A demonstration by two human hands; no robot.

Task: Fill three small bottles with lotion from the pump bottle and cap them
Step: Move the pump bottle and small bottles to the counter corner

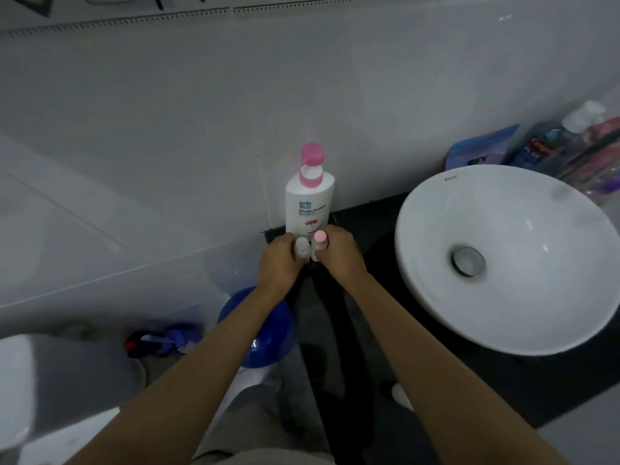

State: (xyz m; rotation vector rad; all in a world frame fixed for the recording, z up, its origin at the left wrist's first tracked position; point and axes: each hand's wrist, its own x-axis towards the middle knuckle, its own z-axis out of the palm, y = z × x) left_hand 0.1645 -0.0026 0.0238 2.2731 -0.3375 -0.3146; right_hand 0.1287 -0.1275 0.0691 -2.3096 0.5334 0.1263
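A white pump bottle with a pink pump head stands against the wall at the back of the dark counter. Just in front of it, my left hand grips a small bottle with a white cap. My right hand grips a small bottle with a pink cap. The two small bottles stand upright side by side, almost touching. My fingers hide most of both bottle bodies. No third small bottle shows.
A white round basin sits on the counter to the right. Toiletry bottles and a blue pouch crowd the back right corner. Below the counter's left edge are a blue bucket and a blue brush on the floor.
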